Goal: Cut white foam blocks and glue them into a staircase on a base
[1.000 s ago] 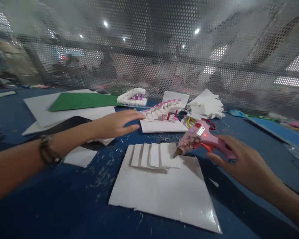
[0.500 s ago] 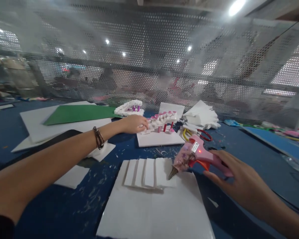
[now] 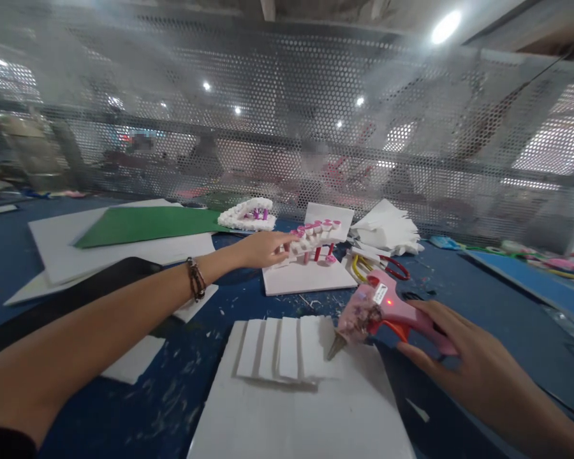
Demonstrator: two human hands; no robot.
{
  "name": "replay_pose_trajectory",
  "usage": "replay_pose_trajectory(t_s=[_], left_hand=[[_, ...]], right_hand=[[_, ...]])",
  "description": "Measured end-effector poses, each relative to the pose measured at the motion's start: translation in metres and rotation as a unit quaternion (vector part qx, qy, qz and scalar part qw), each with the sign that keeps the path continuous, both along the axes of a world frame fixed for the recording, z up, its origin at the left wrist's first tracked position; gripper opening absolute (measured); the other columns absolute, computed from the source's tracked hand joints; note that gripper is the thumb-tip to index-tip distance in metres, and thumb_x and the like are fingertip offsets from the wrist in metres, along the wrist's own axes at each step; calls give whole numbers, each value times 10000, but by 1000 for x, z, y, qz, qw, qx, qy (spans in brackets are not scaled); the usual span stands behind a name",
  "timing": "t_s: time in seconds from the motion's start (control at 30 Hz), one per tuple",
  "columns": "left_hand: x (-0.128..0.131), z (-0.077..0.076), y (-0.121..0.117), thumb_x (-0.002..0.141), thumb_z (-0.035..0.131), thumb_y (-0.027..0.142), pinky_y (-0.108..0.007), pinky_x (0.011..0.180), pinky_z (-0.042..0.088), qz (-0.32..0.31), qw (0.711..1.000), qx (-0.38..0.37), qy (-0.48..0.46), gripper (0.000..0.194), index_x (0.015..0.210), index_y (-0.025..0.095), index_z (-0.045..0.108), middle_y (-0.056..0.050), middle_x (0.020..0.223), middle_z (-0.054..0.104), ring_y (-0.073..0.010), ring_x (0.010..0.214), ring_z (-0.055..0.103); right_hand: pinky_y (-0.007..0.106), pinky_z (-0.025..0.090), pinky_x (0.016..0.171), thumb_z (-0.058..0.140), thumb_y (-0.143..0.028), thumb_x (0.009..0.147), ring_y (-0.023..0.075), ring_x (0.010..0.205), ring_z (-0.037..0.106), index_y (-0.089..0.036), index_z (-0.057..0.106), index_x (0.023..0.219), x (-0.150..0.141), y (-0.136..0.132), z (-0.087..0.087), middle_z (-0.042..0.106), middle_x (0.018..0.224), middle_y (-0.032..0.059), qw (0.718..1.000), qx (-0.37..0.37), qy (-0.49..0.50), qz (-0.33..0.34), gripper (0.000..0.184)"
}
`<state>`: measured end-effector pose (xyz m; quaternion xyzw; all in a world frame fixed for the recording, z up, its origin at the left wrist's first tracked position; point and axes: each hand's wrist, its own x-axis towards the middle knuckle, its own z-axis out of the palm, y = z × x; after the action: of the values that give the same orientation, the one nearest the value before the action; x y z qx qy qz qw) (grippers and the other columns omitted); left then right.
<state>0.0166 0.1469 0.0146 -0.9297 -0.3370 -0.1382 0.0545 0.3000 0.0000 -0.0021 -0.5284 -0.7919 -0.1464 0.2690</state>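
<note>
My right hand [image 3: 478, 350] is closed around the handle of a pink hot glue gun [image 3: 397, 306] with an orange trigger and a lit red light. Its metal nozzle points down at the right end of a layered row of white strips [image 3: 289, 349], which lies on a white foam board [image 3: 299, 414]. Stretched forward, my left hand [image 3: 265, 249] has its curled fingers at the low left end of a white stair-like model [image 3: 325, 237] with pink tops and red and pink posts. That model stands on a white base [image 3: 310, 280].
Behind my left arm lie green [image 3: 148, 226] and white sheets and a second white model [image 3: 251, 213] with purple posts. Yellow- and red-handled scissors [image 3: 395, 268] and stacked white pieces [image 3: 387, 226] are back right. A blue board [image 3: 530, 274] lies right; perforated metal panels stand behind.
The view has shifted slightly, so the table items sit a little lower. My left fingers are slightly farther right along the model's end. The glue gun stays over the strips.
</note>
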Motion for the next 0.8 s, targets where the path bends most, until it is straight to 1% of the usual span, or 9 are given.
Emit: replay_pose_trajectory(t_s=[0.1, 0.17, 0.33, 0.47, 0.53, 0.63, 0.7, 0.73, 0.8], left_hand=[[1, -2, -1, 823, 385, 185, -279, 864, 390, 3, 1000, -3, 16, 356, 1150, 122, 511, -118, 1134, 549, -198, 1001, 539], [2, -2, -1, 826, 381, 176, -283, 871, 387, 8, 1000, -8, 28, 356, 1153, 115, 508, -122, 1135, 539, -201, 1005, 535], [2, 1, -4, 824, 394, 178, -285, 912, 358, 14, 997, -26, 71, 413, 1229, 102, 429, -138, 1226, 466, -210, 1083, 486], [-3, 9, -8, 819, 413, 223, -337, 903, 367, 18, 990, -56, 125, 493, 1301, 146, 337, -147, 1350, 340, -254, 1116, 465], [-5, 14, -9, 818, 422, 246, -349, 911, 359, 18, 987, -71, 145, 510, 1311, 163, 323, -145, 1371, 318, -264, 1138, 446], [-4, 21, -13, 814, 447, 319, -328, 930, 340, 16, 983, -94, 157, 603, 1355, 190, 215, -130, 1394, 293, -251, 1193, 390], [0, 25, -20, 816, 444, 365, -336, 918, 351, 32, 981, -105, 161, 665, 1376, 211, 121, -122, 1409, 265, -256, 1201, 380], [2, 28, -25, 816, 443, 375, -347, 912, 355, 43, 980, -106, 165, 675, 1378, 213, 106, -123, 1411, 258, -264, 1199, 381], [7, 35, -36, 815, 449, 380, -369, 910, 353, 56, 977, -97, 180, 644, 1366, 197, 172, -129, 1402, 277, -281, 1197, 378]], right_hand=[[285, 466, 452, 430, -589, 733, 181, 551, 607, -201, 528, 900, -1, 0, 1, 648, 728, 62, 1000, -7, 6, -8, 434], [293, 469, 473, 433, -592, 733, 186, 574, 611, -197, 527, 919, 0, 0, 1, 649, 754, 66, 1000, -13, 4, -12, 447], [324, 474, 513, 430, -594, 731, 205, 617, 616, -229, 505, 951, 0, -1, 0, 645, 798, 58, 1000, -15, 0, -20, 432], [335, 463, 466, 416, -606, 731, 205, 539, 588, -248, 493, 938, -1, -2, 3, 626, 727, 48, 1000, -9, -2, -12, 421], [336, 454, 449, 412, -605, 735, 209, 530, 582, -256, 491, 929, -1, -2, 4, 621, 712, 44, 1000, -10, -8, -15, 406], [351, 459, 471, 387, -621, 739, 234, 583, 601, -246, 488, 945, 0, -1, 4, 633, 754, 69, 999, 5, -23, -24, 440], [354, 465, 501, 361, -627, 749, 245, 630, 613, -229, 489, 961, 0, -1, 5, 640, 791, 87, 999, 16, -35, -27, 469], [351, 467, 515, 352, -622, 756, 246, 649, 616, -218, 491, 963, 0, -1, 6, 641, 801, 93, 999, 19, -40, -28, 475], [337, 465, 537, 347, -606, 770, 235, 663, 617, -201, 498, 957, -1, -1, 7, 641, 797, 91, 998, 17, -47, -28, 471]])
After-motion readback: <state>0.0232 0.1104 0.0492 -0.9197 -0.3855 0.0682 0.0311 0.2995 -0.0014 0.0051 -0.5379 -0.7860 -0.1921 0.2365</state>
